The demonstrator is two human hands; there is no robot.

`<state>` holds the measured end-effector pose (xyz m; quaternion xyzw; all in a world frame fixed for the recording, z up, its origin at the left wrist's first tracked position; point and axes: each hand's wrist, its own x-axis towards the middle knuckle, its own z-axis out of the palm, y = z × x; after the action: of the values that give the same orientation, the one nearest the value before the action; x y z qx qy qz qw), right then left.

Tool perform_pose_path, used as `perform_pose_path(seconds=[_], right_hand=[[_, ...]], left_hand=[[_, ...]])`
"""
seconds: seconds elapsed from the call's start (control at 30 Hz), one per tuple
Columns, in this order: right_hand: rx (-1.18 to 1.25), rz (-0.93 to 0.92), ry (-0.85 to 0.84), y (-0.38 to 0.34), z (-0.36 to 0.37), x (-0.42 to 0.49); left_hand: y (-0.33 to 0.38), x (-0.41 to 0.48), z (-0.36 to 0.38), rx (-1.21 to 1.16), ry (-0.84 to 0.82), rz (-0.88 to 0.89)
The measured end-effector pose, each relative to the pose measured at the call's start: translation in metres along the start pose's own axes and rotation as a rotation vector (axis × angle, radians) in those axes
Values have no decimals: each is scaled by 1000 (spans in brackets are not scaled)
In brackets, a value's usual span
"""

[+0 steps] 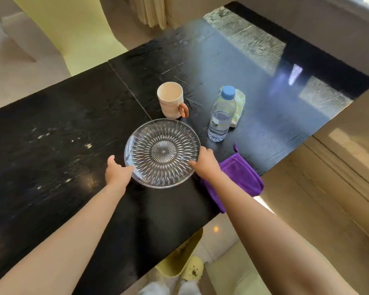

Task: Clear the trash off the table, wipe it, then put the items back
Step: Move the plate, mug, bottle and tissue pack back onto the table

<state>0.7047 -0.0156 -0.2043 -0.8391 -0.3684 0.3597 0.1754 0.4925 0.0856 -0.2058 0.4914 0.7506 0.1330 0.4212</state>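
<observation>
The left hand (118,172) grips the left rim of the glass plate (162,153), thumb on top, fingers curled under. The plate is round, with no long axis, face up and roughly level on or just above the black table (51,128); contact cannot be told. The right hand (203,161) pinches its right rim. Beyond the hands stand a cream mug (170,100), handle toward the person, and an upright water bottle (222,116) with a pale packet (239,107) behind. A purple cloth (241,177) lies under the right wrist.
</observation>
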Motion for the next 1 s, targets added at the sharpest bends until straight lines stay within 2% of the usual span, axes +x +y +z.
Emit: perform_pose_path(seconds=[0.1, 0.2, 0.3, 0.37, 0.53, 0.63, 0.77, 1.0], right_hand=[[99, 147, 54, -6, 10, 11], [79, 171, 68, -8, 14, 17], [-80, 140, 18, -16, 10, 24], [-135, 105, 86, -29, 3, 34], [52, -43, 240, -65, -12, 68], [191, -21, 276, -78, -16, 91], [243, 47, 334, -84, -13, 108], [259, -65, 276, -93, -1, 98]], left_hand=[[-4, 10, 2, -98, -63, -40], [-7, 19, -4, -153, -67, -39], [-9, 28, -13, -243, -94, -83], [-11, 31, -19, -338, -149, -108], [-28, 29, -45, -484, -169, -104], [-43, 29, -64, -566, -161, -121], [-52, 30, -84, -631, -131, -151], [-67, 22, -102, -659, -82, -155]])
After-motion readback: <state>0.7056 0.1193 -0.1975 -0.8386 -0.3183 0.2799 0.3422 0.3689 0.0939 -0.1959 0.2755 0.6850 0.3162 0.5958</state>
